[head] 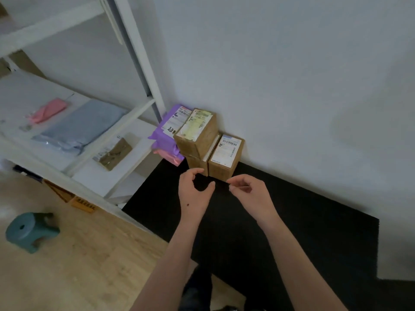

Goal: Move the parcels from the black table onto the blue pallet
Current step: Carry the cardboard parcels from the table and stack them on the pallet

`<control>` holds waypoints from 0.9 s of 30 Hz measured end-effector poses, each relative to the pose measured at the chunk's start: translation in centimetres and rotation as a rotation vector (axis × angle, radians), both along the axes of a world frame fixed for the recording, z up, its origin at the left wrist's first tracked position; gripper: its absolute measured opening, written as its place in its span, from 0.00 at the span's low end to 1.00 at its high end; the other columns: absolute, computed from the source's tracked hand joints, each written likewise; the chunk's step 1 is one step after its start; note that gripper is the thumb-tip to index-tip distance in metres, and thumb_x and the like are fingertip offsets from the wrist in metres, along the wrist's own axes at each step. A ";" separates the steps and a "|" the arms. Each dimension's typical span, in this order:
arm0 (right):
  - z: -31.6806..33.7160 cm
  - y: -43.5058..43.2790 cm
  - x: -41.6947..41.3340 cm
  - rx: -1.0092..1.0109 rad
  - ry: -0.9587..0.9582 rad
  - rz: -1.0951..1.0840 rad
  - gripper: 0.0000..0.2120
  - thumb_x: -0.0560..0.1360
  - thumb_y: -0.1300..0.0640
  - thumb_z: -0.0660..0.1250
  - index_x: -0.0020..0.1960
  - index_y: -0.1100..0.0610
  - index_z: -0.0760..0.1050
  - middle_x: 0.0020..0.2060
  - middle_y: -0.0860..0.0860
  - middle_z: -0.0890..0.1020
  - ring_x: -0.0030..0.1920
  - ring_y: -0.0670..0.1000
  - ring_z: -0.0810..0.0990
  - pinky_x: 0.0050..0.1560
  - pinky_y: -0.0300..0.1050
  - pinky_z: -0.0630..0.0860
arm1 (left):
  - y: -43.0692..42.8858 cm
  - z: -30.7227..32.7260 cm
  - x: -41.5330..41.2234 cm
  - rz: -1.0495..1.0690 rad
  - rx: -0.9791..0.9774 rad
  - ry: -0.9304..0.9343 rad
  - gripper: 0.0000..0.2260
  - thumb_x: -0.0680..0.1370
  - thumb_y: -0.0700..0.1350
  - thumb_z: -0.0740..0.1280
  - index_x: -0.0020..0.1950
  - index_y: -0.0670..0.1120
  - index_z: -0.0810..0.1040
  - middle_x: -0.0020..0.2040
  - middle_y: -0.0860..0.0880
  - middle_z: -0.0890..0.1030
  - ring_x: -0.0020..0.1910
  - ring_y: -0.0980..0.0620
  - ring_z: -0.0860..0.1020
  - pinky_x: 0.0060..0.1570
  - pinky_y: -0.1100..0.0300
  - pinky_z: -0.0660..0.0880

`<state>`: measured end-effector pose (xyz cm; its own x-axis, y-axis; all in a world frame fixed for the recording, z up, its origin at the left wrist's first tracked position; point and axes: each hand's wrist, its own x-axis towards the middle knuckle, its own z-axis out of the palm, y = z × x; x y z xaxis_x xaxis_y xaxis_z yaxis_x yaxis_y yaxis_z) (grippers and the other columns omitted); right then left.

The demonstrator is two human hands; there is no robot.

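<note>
A teal stool (31, 231) stands on the floor beside a white shelf (112, 173) holding a blue mailer (80, 126). In the black tabletop's (292, 221) far corner, a purple mailer (165, 135) leans by stacked cardboard boxes (197, 129). The left hand (195, 194) and right hand (250, 193) hover just before them, fingers loosely curved, grasping nothing.

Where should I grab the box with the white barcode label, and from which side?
I'd grip the barcode-label box by its near end and right face, coming from front-right: those are free, while its left face abuts the stacked boxes and its far end nears the wall.
</note>
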<state>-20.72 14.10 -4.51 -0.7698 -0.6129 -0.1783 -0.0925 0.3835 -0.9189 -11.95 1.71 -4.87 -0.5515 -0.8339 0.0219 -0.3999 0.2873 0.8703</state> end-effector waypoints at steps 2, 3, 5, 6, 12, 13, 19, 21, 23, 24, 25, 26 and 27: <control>0.0 -2.1 -0.2 -0.018 0.015 -0.035 0.10 0.75 0.58 0.69 0.50 0.44 0.79 0.46 0.40 0.81 0.49 0.31 0.76 0.43 0.30 0.72 | -2.8 -0.1 -1.0 -0.041 -0.143 -0.005 0.19 0.70 0.43 0.75 0.58 0.51 0.75 0.59 0.55 0.73 0.59 0.60 0.69 0.64 0.58 0.68; 0.0 -3.2 -0.3 -0.020 0.018 -0.050 0.10 0.75 0.58 0.69 0.50 0.44 0.79 0.46 0.40 0.81 0.49 0.30 0.76 0.42 0.28 0.73 | -4.3 -0.1 -1.6 -0.061 -0.193 -0.013 0.19 0.69 0.43 0.75 0.58 0.50 0.76 0.62 0.52 0.73 0.63 0.56 0.68 0.67 0.55 0.66; -0.2 -5.4 -0.7 -0.015 0.002 -0.082 0.10 0.75 0.59 0.70 0.52 0.45 0.79 0.46 0.39 0.81 0.48 0.29 0.76 0.40 0.25 0.72 | -6.8 0.0 -2.8 -0.081 -0.213 -0.030 0.22 0.69 0.43 0.76 0.61 0.49 0.76 0.68 0.46 0.70 0.70 0.49 0.65 0.70 0.50 0.63; -0.3 -6.4 -0.9 -0.012 -0.012 -0.098 0.10 0.75 0.59 0.70 0.53 0.46 0.79 0.46 0.38 0.80 0.47 0.28 0.76 0.39 0.24 0.71 | -7.9 0.0 -3.2 -0.094 -0.212 -0.034 0.23 0.69 0.44 0.76 0.63 0.49 0.76 0.70 0.44 0.67 0.71 0.46 0.63 0.71 0.48 0.62; -0.8 -12.0 -1.5 0.017 -0.097 -0.205 0.17 0.76 0.58 0.68 0.65 0.50 0.76 0.56 0.43 0.79 0.48 0.33 0.75 0.38 0.25 0.69 | -13.3 -1.6 -4.6 -0.244 -0.320 -0.235 0.41 0.67 0.55 0.77 0.74 0.49 0.61 0.76 0.40 0.55 0.75 0.39 0.54 0.68 0.43 0.63; -0.8 -12.7 -1.7 0.019 -0.109 -0.213 0.19 0.76 0.57 0.68 0.67 0.51 0.75 0.59 0.44 0.79 0.49 0.34 0.74 0.39 0.25 0.68 | -14.1 -1.9 -4.9 -0.255 -0.286 -0.247 0.44 0.66 0.57 0.77 0.75 0.49 0.58 0.76 0.39 0.55 0.75 0.39 0.54 0.68 0.43 0.63; -0.7 -15.7 -3.3 0.029 -0.197 -0.180 0.22 0.79 0.57 0.64 0.73 0.48 0.68 0.69 0.45 0.74 0.52 0.33 0.72 0.46 0.27 0.66 | -15.9 -3.0 -7.2 -0.282 -0.175 -0.141 0.49 0.65 0.58 0.77 0.76 0.45 0.55 0.70 0.41 0.67 0.70 0.43 0.65 0.64 0.46 0.68; -0.7 -16.2 -3.4 0.057 -0.222 -0.177 0.23 0.80 0.56 0.63 0.74 0.49 0.66 0.69 0.45 0.73 0.59 0.36 0.72 0.55 0.33 0.67 | -16.0 -3.3 -7.5 -0.276 -0.099 -0.140 0.48 0.66 0.55 0.78 0.77 0.46 0.53 0.71 0.42 0.67 0.71 0.44 0.65 0.64 0.47 0.68; -1.1 -16.5 -3.3 0.052 -0.254 -0.208 0.21 0.81 0.53 0.61 0.74 0.47 0.66 0.69 0.45 0.73 0.67 0.45 0.70 0.63 0.41 0.66 | -16.4 -3.5 -7.6 -0.288 -0.036 -0.142 0.46 0.66 0.54 0.78 0.77 0.47 0.55 0.71 0.44 0.69 0.70 0.45 0.67 0.65 0.48 0.69; -1.2 -16.6 -3.3 0.034 -0.285 -0.237 0.20 0.81 0.51 0.60 0.73 0.47 0.67 0.68 0.45 0.73 0.67 0.46 0.70 0.66 0.44 0.67 | -16.6 -3.4 -7.7 -0.305 0.009 -0.126 0.43 0.67 0.53 0.77 0.76 0.48 0.58 0.70 0.46 0.70 0.69 0.47 0.68 0.65 0.48 0.70; -1.4 -16.6 -3.2 0.001 -0.329 -0.277 0.19 0.82 0.50 0.59 0.72 0.47 0.69 0.67 0.46 0.74 0.67 0.48 0.72 0.67 0.47 0.69 | -16.8 -3.3 -7.7 -0.319 0.060 -0.097 0.39 0.67 0.52 0.77 0.74 0.49 0.62 0.68 0.47 0.72 0.68 0.48 0.70 0.65 0.48 0.71; -1.4 -16.7 -3.2 -0.048 -0.380 -0.325 0.17 0.82 0.50 0.59 0.69 0.47 0.72 0.65 0.47 0.76 0.65 0.49 0.74 0.66 0.49 0.72 | -16.9 -3.1 -7.7 -0.320 0.107 -0.070 0.35 0.68 0.50 0.77 0.71 0.50 0.66 0.66 0.49 0.74 0.66 0.50 0.71 0.64 0.49 0.72; -1.5 -16.8 -3.1 -0.098 -0.429 -0.378 0.14 0.82 0.50 0.59 0.66 0.47 0.75 0.62 0.47 0.78 0.63 0.49 0.77 0.63 0.50 0.75 | -16.9 -2.8 -7.7 -0.318 0.148 -0.054 0.31 0.68 0.50 0.77 0.69 0.51 0.69 0.65 0.50 0.75 0.65 0.51 0.72 0.63 0.51 0.72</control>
<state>-23.84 -2.72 -5.98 -0.8098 -0.3386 -0.4791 0.4233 0.2283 -0.8768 -19.66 -15.19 -7.71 -0.7808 -0.6126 -0.1228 -0.3578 0.2773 0.8917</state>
